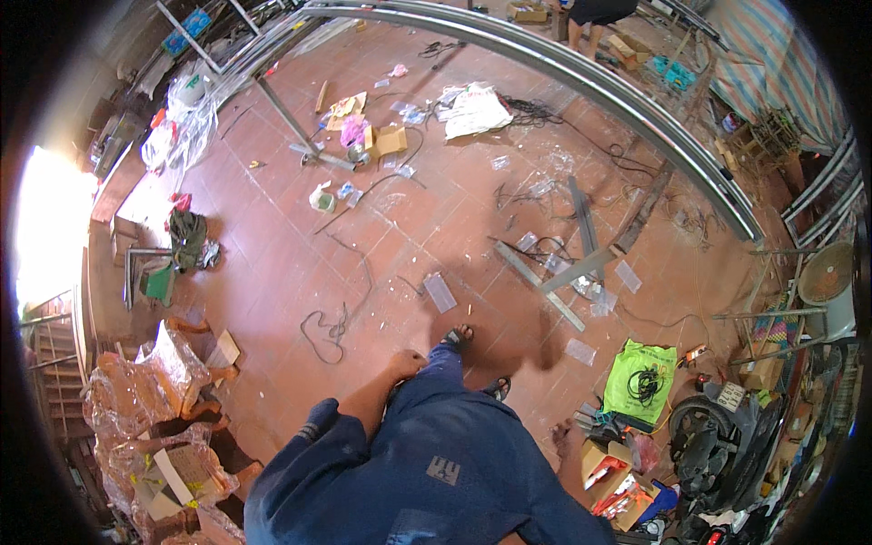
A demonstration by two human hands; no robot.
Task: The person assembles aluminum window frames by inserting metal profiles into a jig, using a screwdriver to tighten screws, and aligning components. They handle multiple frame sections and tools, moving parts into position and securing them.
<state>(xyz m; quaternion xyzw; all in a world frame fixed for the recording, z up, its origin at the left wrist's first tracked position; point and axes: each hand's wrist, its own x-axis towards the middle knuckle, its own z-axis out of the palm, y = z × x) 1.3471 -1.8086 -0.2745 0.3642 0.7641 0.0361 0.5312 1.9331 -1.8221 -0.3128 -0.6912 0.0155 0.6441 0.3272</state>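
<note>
Wire loop (pixel 325 334), thin and dark, lies curled on the red tiled floor (pixel 272 263), just ahead and to the left of the left hand (pixel 406 364). From the head view, that hand hangs empty at the thigh, its fingers curled loosely together. Right hand (pixel 565 442) hangs low on the other side, just above an open cardboard box (pixel 607 465); whether its fingers are apart or together I cannot tell. A sandalled foot (pixel 457 337) steps forward between them.
</note>
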